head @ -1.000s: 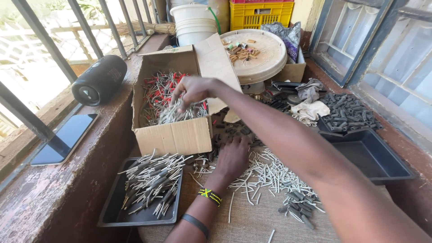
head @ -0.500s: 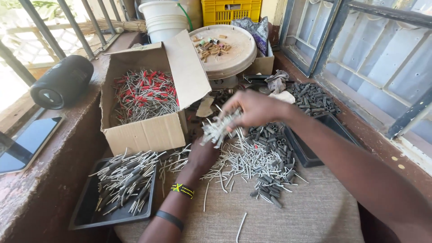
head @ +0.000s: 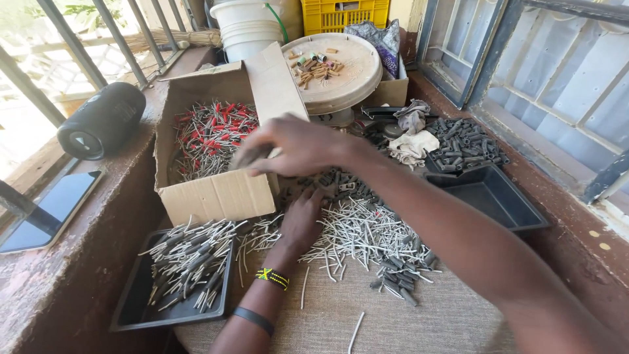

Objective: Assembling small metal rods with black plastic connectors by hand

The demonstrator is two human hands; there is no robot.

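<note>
The right hand (head: 298,145) hangs in the air over the near edge of the cardboard box (head: 216,190), its fingers curled together around a small bunch of grey pins (head: 247,156) whose ends stick out toward the box; motion blur hides how many it grips. Just beyond and to the left of that hand, inside the box, lies a tangle of grey pins with red caps (head: 209,134). Below the right hand, the left hand (head: 303,219) rests palm down with fingers loosely spread on the woven mat (head: 419,321), touching the heap of loose grey pins (head: 357,233) that spreads to its right; a yellow and green wristband (head: 272,278) and a dark band circle that forearm. Left of the left hand sits a shallow black tray (head: 141,308) filled with more grey pins. Right of both hands, well apart, an empty black tray (head: 488,196) stands near a pile of dark short sleeves (head: 462,141). Beyond the right hand a round beige lid (head: 341,75) carries a few small pieces. Far left of the box, a black cylindrical speaker (head: 101,121) and a phone (head: 49,210) lie on the ledge.
</note>
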